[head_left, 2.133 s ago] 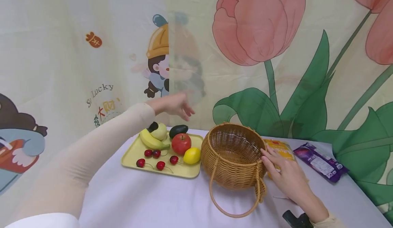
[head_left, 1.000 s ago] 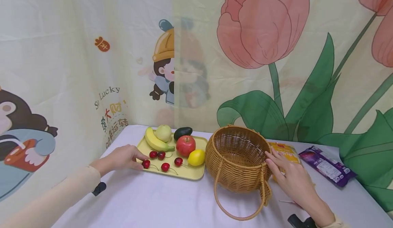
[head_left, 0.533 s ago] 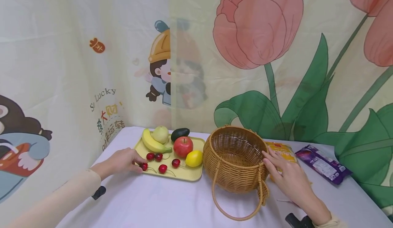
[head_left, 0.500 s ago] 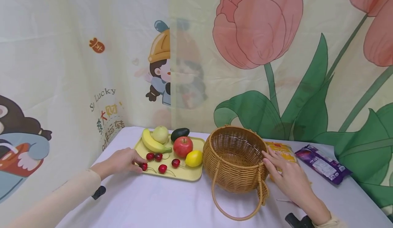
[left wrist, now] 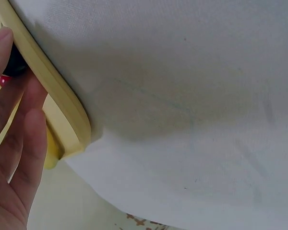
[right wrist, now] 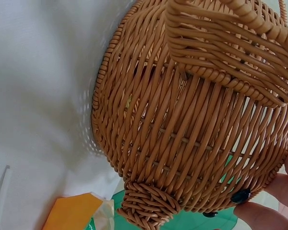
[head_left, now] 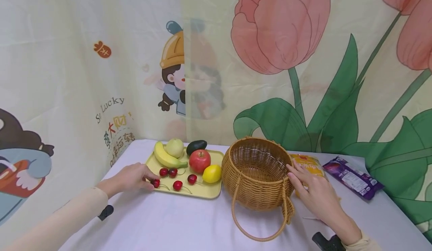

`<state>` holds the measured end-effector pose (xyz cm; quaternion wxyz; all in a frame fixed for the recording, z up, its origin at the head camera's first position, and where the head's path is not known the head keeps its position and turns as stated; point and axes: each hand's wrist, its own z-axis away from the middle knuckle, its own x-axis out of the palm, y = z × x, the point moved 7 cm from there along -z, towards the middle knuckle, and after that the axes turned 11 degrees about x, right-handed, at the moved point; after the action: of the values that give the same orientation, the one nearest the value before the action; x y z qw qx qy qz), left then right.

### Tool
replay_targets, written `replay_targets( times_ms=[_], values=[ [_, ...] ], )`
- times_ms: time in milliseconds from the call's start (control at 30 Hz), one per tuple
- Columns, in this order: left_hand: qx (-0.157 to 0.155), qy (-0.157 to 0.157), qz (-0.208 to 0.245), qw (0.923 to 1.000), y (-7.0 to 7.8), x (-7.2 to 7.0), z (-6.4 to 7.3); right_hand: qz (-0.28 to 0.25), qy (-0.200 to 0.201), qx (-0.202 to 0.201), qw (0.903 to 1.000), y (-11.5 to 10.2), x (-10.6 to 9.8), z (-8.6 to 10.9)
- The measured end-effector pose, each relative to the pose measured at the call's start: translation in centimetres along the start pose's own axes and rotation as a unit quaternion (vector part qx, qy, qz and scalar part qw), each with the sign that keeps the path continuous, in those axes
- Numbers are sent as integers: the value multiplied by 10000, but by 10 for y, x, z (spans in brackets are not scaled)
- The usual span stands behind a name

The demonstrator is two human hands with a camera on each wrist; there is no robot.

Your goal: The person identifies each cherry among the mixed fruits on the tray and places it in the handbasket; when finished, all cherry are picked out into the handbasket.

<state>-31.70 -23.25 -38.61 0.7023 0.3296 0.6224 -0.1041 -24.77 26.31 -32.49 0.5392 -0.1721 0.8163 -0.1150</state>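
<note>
At the near left corner of a yellow tray [head_left: 206, 196], my left hand [head_left: 133, 178] pinches a dark red cherry [head_left: 155, 183] between thumb and fingertips. The left wrist view shows part of that cherry [left wrist: 14, 64] inside the tray's edge; the rest is behind the fingers. To the tray's right stands a round wicker basket [head_left: 258, 194], its handle hanging toward me and its visible inside bare. My right hand [head_left: 318, 193] rests with fairly straight fingers on the basket's right rim. In the right wrist view, its fingertips [right wrist: 261, 215] touch the weave beside a black bead.
The tray also bears a banana [head_left: 167, 158], a pale green round fruit [head_left: 174, 148], a dark avocado-shaped fruit [head_left: 196, 146], a red apple [head_left: 200, 161], a lemon [head_left: 212, 173] and several cherries. Beyond my right hand lie an orange packet [head_left: 308, 163] and a purple packet [head_left: 352, 178].
My left hand came down from above the back of the tray to the cherry at the near left corner, and has stayed there. My right hand has kept its place on the basket rim.
</note>
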Motion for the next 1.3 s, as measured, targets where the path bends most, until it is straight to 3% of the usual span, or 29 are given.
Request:
replay_targets(
  times_ms=[233, 467, 600, 733, 933, 1067, 1167, 1300],
  values=[
    [195, -1, 77, 9998, 2, -12, 1, 44, 66, -17, 10000, 0, -2, 0],
    [411, 107, -23, 9991, 11, -61, 1, 57, 53, -12, 10000, -1, 0, 0],
    [451, 207, -154, 9987, 22, -90, -5, 55, 65, -9, 10000, -2, -1, 0],
    [453, 135, -138, 9988, 36, -108, -14, 21, 53, 2, 10000, -2, -1, 0],
    [718, -68, -58, 9974, 62, -126, -38, 50, 83, -54, 9999, -2, -1, 0],
    [879, -100, -318, 9956, 85, -136, -60, 81, 88, -90, 9999, -4, 0, -1],
    [1066, -177, -675, 9919, 107, -141, -83, 69, 70, -63, 9999, -3, -1, -1],
    [1449, -444, -1125, 9820, 148, -142, -120, 104, 12, 39, 9999, -2, 0, 0]
  ],
)
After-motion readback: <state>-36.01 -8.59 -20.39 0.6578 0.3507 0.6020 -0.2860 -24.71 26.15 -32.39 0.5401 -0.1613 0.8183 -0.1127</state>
